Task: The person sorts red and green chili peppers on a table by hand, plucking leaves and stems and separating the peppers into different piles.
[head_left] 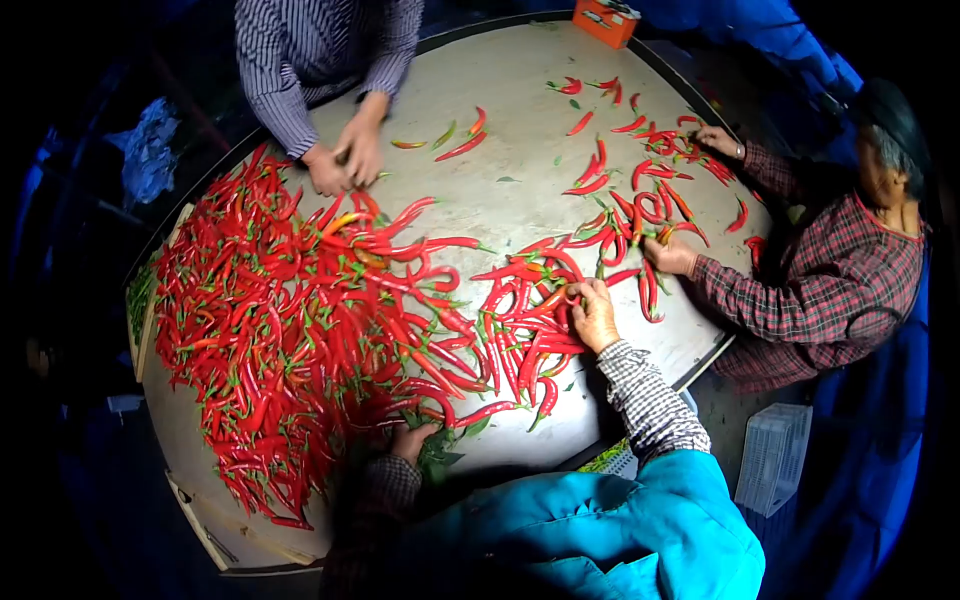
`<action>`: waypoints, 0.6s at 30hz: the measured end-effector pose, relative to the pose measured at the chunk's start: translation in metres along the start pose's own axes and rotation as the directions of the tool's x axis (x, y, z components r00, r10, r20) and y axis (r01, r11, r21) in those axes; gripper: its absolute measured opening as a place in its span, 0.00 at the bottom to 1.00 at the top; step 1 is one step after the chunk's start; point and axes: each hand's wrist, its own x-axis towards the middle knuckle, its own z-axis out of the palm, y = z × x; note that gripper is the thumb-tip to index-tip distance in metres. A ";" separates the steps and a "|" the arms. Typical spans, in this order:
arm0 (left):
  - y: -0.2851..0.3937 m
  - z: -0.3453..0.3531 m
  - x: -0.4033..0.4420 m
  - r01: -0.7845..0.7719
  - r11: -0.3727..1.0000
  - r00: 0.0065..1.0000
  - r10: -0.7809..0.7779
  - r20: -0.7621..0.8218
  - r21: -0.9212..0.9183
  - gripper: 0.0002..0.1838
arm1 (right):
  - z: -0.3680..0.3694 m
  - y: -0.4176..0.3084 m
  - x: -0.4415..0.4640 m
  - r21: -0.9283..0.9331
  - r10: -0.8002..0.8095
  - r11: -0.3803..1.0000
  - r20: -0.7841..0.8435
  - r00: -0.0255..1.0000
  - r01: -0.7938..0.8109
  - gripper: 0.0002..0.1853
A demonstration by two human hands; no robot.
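Red chili peppers [290,340] lie in a large heap on the left of the round table, with a smaller spread of peppers [525,320] nearer the middle. My right hand [597,318] is over the right edge of that spread, its fingers bent and closed on a chili pepper. At the heap's near edge, my left hand [410,441] has its fingers curled in shadow beside dark green leaves [438,456]. What it holds, if anything, I cannot make out.
Across the table [470,100], a person in striped sleeves has both hands [350,155] at the heap. On the right, a person in plaid [840,270] handles peppers. An orange box [606,22] stands at the far edge; a grey crate [774,458] is below, right.
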 end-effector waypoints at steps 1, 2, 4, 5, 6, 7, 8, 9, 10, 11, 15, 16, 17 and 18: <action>0.002 0.001 0.000 0.057 0.998 0.998 -0.056 -0.040 0.029 0.19 | 0.001 0.005 -0.003 0.024 0.019 1.000 0.028 0.999 -0.020 0.15; 0.002 0.003 -0.003 -0.012 0.997 0.997 0.018 -0.072 0.071 0.19 | 0.003 0.009 -0.006 0.048 0.036 0.998 0.058 0.998 -0.039 0.15; -0.011 -0.012 0.009 0.075 0.994 0.997 -0.073 -0.036 0.085 0.20 | 0.000 -0.002 -0.010 0.024 0.027 0.999 0.076 0.997 -0.029 0.16; -0.010 -0.013 0.007 0.070 0.995 0.997 -0.067 -0.049 0.076 0.20 | 0.000 -0.005 -0.012 0.005 0.033 0.999 0.080 0.996 -0.033 0.16; -0.010 -0.011 0.007 0.067 0.993 0.996 -0.062 -0.063 0.093 0.20 | -0.001 -0.008 -0.015 0.018 0.036 0.999 0.081 0.996 -0.038 0.17; -0.010 -0.009 0.007 0.065 0.992 0.996 -0.057 -0.074 0.111 0.20 | -0.001 -0.011 -0.017 0.008 0.029 1.000 0.088 0.996 -0.030 0.18; -0.010 -0.009 0.008 0.062 0.993 0.996 -0.054 -0.078 0.104 0.20 | -0.003 -0.015 -0.019 -0.004 0.023 1.000 0.093 0.995 -0.023 0.19; -0.012 -0.008 0.008 0.012 0.993 0.997 -0.003 -0.071 0.120 0.19 | -0.005 -0.019 -0.023 0.003 0.049 0.999 0.114 0.992 -0.050 0.20; -0.013 -0.008 0.009 -0.037 0.990 0.997 0.046 -0.064 0.136 0.18 | -0.008 -0.023 -0.024 -0.019 0.017 1.000 0.143 0.990 -0.014 0.20; -0.012 -0.008 0.008 -0.024 0.989 0.997 0.034 -0.066 0.144 0.19 | -0.010 -0.026 -0.026 -0.024 0.006 1.000 0.184 0.983 -0.001 0.19; -0.012 -0.010 0.011 -0.001 0.980 0.999 0.010 -0.047 0.201 0.20 | -0.008 -0.051 -0.032 -0.027 -0.108 0.993 0.238 0.965 0.118 0.18; -0.007 -0.008 0.008 0.030 0.984 0.999 -0.022 -0.049 0.173 0.20 | -0.004 -0.058 -0.033 -0.035 -0.129 0.989 0.243 0.961 0.141 0.18; -0.003 -0.005 0.006 0.059 0.987 0.997 -0.053 -0.050 0.148 0.21 | 0.005 -0.064 -0.035 0.037 -0.192 0.981 0.325 0.926 0.190 0.18; -0.005 -0.006 0.007 0.063 0.987 0.997 -0.056 -0.047 0.151 0.21 | 0.014 -0.073 -0.038 0.113 -0.255 0.967 0.398 0.881 0.229 0.18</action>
